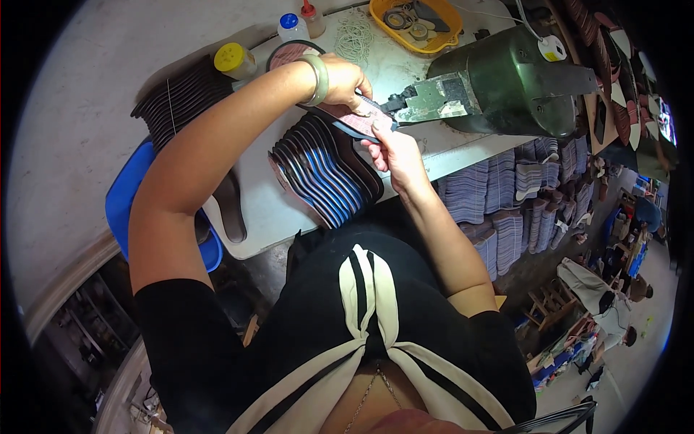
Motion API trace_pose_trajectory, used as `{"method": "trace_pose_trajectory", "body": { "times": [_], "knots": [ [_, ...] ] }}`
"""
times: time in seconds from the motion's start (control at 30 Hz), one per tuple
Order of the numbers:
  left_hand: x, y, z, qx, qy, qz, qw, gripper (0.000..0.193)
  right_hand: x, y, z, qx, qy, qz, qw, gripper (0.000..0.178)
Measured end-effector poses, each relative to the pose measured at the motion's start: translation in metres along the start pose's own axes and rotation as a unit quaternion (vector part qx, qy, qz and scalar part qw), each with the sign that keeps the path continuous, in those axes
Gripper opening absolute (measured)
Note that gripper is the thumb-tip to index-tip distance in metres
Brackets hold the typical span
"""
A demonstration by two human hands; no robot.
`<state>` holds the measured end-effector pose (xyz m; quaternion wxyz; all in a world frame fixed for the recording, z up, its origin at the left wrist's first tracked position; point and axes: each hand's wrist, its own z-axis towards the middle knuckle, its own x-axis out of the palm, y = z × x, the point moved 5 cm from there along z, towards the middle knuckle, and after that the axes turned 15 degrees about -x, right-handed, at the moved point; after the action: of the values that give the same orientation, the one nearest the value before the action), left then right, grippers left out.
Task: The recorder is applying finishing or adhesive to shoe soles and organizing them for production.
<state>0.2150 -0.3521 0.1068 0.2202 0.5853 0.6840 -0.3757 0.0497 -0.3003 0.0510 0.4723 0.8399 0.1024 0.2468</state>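
Note:
A long insole [293,52] with a pinkish patterned face and a dark edge lies aslant under both hands. Its near end meets the working head [441,98] of a green machine [499,79]. My left hand [345,81], with a pale bangle at the wrist, is bent over the insole's middle and grips its edge. Closer to me, my right hand [396,153] pinches the near end between thumb and curled fingers. Just below the hands, a fanned row of dark insoles with blue-lit edges [325,173] rests on the white table [267,224].
Another dark stack [177,101], tied with string, stands left. Behind are a yellow-lidded jar [233,59], a blue-capped bottle [290,27], a red-tipped bottle [312,18], loose pale cord [354,40] and a yellow basket [419,43]. Several grey insole stacks [499,192] fill the right side.

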Motion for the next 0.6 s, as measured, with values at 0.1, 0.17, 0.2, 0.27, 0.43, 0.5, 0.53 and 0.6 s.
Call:
{"method": "trace_pose_trajectory", "body": {
  "times": [0.1,0.17,0.2,0.27,0.43,0.5,0.53,0.6],
  "knots": [
    [0.006,0.002,-0.005,-0.019,0.019,-0.07,0.997,0.035,-0.003,0.002,0.002,-0.018,-0.017,-0.037,0.999,0.037],
    [0.017,0.005,-0.004,-0.043,0.036,-0.145,0.988,0.034,-0.008,0.005,0.006,-0.033,-0.012,-0.056,0.998,0.037],
    [0.024,0.007,-0.004,-0.044,0.037,-0.145,0.988,0.034,-0.009,0.007,0.007,-0.047,-0.006,-0.076,0.996,0.037],
    [0.034,0.01,-0.005,-0.022,0.028,-0.219,0.975,0.034,-0.009,0.012,0.006,-0.039,0.003,-0.086,0.996,0.036],
    [0.038,-0.005,-0.02,-0.103,0.043,-0.22,0.969,0.044,-0.024,0.017,0.008,-0.037,0.047,-0.126,0.99,0.031],
    [0.043,-0.008,-0.025,-0.07,0.016,-0.246,0.967,0.044,-0.025,0.02,0.006,-0.034,0.061,-0.129,0.989,0.029],
    [0.045,-0.01,-0.026,-0.038,-0.012,-0.272,0.962,0.044,-0.025,0.021,0.006,-0.035,0.062,-0.128,0.989,0.029],
    [0.055,-0.006,-0.021,-0.068,-0.006,-0.272,0.96,0.045,-0.024,0.024,0.006,-0.06,0.066,-0.14,0.986,0.029]
  ]
}}
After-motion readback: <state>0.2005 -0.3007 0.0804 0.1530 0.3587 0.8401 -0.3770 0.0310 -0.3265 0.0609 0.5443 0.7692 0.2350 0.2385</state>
